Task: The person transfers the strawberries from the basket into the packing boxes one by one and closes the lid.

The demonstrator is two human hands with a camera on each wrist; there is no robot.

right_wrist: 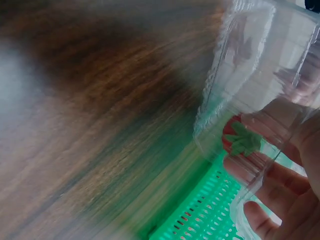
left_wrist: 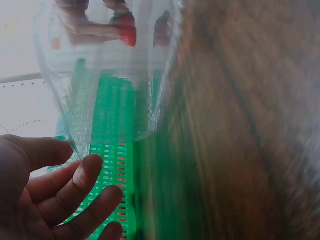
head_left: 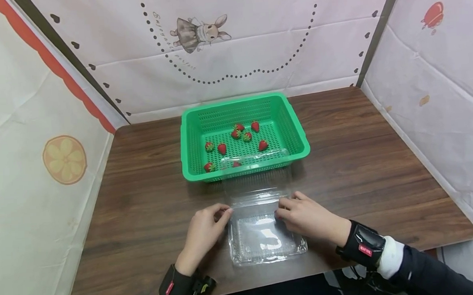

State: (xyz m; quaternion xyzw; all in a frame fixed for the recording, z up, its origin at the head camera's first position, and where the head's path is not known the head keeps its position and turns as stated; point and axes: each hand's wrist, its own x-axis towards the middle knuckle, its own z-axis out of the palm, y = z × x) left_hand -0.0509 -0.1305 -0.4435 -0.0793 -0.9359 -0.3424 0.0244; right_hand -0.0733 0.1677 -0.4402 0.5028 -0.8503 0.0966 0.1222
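Observation:
A clear plastic clamshell box (head_left: 264,238) lies open on the wooden table (head_left: 379,159) in front of me. Its lid (head_left: 257,173) stands up against a green perforated basket (head_left: 186,145) holding several strawberries (head_left: 236,133). My left hand (head_left: 208,228) pinches the box's left edge near the hinge; my right hand (head_left: 303,217) holds the right edge. In the left wrist view, thumb and fingers (left_wrist: 95,165) curl at the lid's (left_wrist: 110,60) lower corner, the basket (left_wrist: 115,150) behind it. In the right wrist view, my fingers (right_wrist: 270,175) and a strawberry (right_wrist: 242,140) show through the lid (right_wrist: 260,60).
Fabric panels printed with a rabbit (head_left: 199,32) and fruit wall in the table at the back and both sides. Bare wood (head_left: 142,169) shows left and right of the basket. The table's front edge runs just below the box.

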